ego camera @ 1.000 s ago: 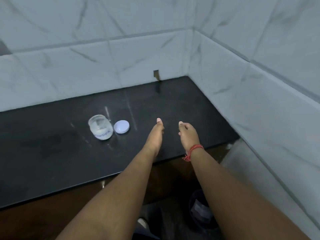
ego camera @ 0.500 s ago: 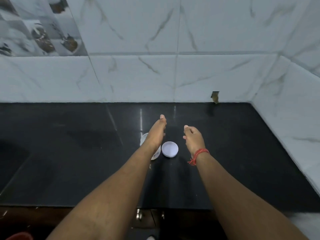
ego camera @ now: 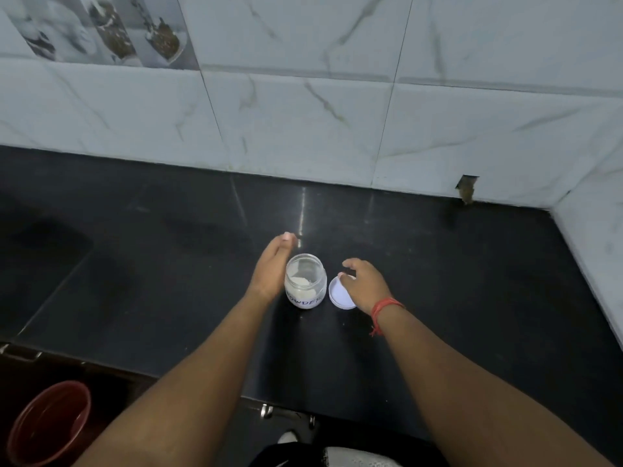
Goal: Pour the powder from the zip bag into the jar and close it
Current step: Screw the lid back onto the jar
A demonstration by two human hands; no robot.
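Both hands are spread and holding nothing: the left hand (ego camera: 271,269) is cupped just beside the open jar (ego camera: 305,281), which stands between the two hands with powder in it, and the right hand (ego camera: 362,284) has its fingertips over the lid (ego camera: 338,295). A clumsy left-hand grip could tip the jar and spill powder onto the counter (ego camera: 151,264), and the flat lid may slide away from the fingertips.

My black countertop (ego camera: 168,264) carries two things near its middle: the open glass jar (ego camera: 305,281) standing upright with white powder inside, and its white lid (ego camera: 340,294) lying flat just right.
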